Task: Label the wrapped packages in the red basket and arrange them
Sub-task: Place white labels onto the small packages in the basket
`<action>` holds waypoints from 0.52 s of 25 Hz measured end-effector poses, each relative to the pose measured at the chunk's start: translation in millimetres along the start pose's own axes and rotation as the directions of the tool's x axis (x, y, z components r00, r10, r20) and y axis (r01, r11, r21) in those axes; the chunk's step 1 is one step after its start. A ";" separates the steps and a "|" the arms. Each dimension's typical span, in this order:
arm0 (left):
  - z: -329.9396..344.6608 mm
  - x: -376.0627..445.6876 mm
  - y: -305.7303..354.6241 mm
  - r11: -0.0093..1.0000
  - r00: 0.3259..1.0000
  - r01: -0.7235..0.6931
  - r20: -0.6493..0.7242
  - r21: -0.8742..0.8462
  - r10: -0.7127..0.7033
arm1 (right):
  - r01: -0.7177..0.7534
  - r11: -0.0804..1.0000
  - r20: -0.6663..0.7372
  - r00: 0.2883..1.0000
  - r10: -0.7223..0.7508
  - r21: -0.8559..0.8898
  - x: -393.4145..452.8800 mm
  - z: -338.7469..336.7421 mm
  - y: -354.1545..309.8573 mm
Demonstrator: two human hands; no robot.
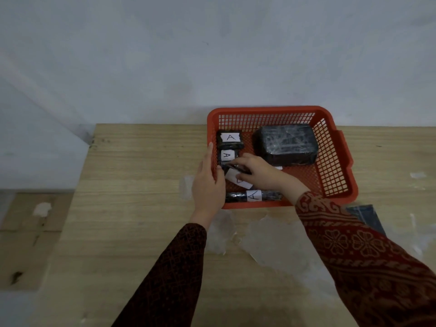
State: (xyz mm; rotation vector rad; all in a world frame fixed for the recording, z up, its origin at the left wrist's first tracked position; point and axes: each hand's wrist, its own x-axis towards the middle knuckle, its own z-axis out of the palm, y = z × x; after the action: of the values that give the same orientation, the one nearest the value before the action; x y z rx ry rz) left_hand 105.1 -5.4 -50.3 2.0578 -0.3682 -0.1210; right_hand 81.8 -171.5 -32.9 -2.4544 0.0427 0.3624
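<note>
A red basket (330,161) stands on the wooden table against the wall. Along its left side lie several small black wrapped packages with white "A" labels: one at the back (230,138), one behind my fingers (227,155), one under my right hand (238,179), and a long one at the front (253,196). A big black wrapped package (285,145) with no label on top fills the back right. My left hand (207,182) rests flat against the basket's left wall. My right hand (257,172) is inside, fingers closed on the third small package.
Crumpled clear plastic film (259,234) lies on the table in front of the basket. A dark blue flat object (368,215) shows beside my right sleeve. A cardboard piece (30,232) sits lower left, off the table's edge.
</note>
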 end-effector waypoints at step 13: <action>-0.5 -1.3 1.1 1.000 1.000 0.025 0.013 -0.014 -0.025 | -0.282 0.475 -0.042 0.825 0.564 0.834 -16.2 7.4 7.5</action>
State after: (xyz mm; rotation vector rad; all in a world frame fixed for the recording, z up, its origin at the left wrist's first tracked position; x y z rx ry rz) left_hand 103.8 -5.0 -49.1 2.0485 -0.3483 -0.1513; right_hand 63.5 -173.9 -38.7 -1.5027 0.8184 0.0984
